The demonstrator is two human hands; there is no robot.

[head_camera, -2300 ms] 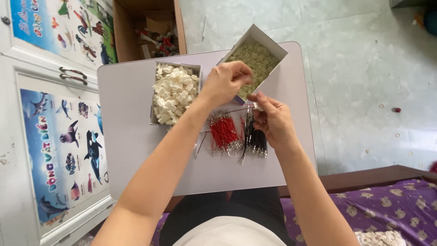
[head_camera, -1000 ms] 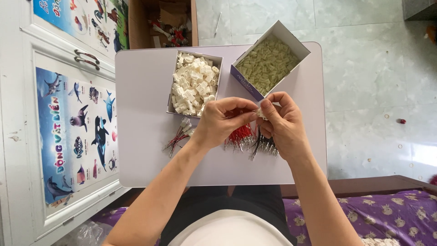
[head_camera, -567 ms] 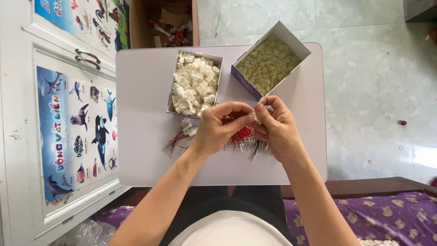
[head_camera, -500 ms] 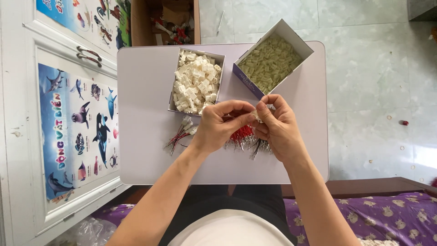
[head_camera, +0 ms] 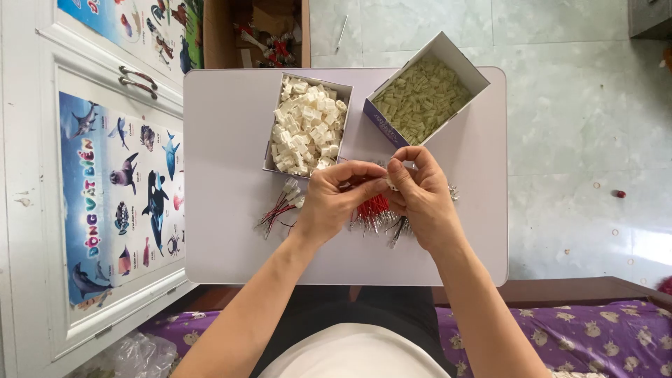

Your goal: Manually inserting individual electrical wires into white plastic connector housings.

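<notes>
Both my hands are up over the middle of the small white table [head_camera: 224, 140], fingertips meeting. My left hand [head_camera: 332, 203] and right hand [head_camera: 420, 199] pinch together on one tiny white piece [head_camera: 392, 185] between thumbs and forefingers. It is too small to say what it is, or which hand carries it. Grip is narrow on both sides, fingers curled in.

Directly under my hands: a bundle of red wires [head_camera: 372, 210] lying on the table, partly covered by my fingers. Just left of my left hand, a few finished wires with white plugs [head_camera: 280, 206], loose on the surface.

Behind my hands, two open boxes. Grey box of white connectors [head_camera: 308, 126], heaped full, sits square to me. Box of pale green parts [head_camera: 423, 98], white walls with a purple side, sits to the right of it, turned at an angle and touching the grey one at a corner.

Table is plain, matte, with rounded corners. Floor is pale green-grey tile [head_camera: 581, 140], slightly speckled. On my left is a white cabinet [head_camera: 35, 175] with metal handles and a sea-animal poster [head_camera: 122, 189]. A cardboard box [head_camera: 255, 31] with more wires is on the floor beyond the table. Purple patterned fabric [head_camera: 595, 336] is at lower right.
</notes>
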